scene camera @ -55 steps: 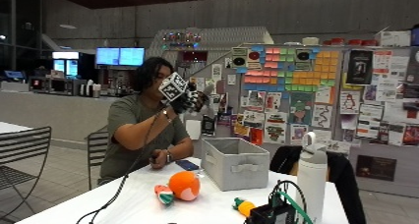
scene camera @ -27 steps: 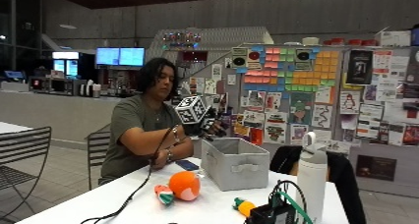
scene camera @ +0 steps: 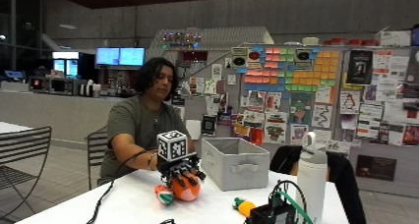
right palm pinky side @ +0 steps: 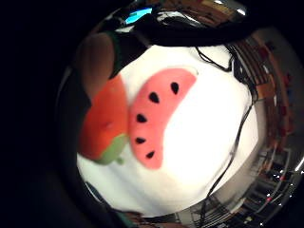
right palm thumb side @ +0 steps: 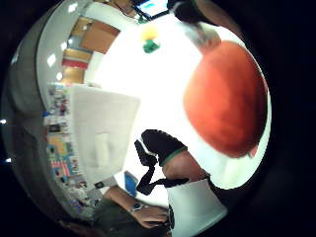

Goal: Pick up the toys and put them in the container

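Sitting at the white table, we see a person reaching forward with the gloved right hand lowered onto a round orange toy. Our largest task item on the table is the grey fabric container, which stands upright and open-topped, just beside the hand and toward the wall of posters. A white bottle stands near the table's far end, with a dark bag behind it.

Next in size, the orange toy rests on the table in front of the container, not inside it. The gloved fingers are curled down around the toy's top and sides, so we read the hand as closing on it; from the outside view we cannot tell whether the toy has left the table. From the thumb side of the palm the orange toy fills much of the picture, so it sits close against the palm, and the container shows beside it.

Touching the orange toy lies a pink watermelon slice toy with black seeds, flat on the table.

Smaller again, a yellow and green toy lies on the table, apart from the hand, beside a dark device with green cables.
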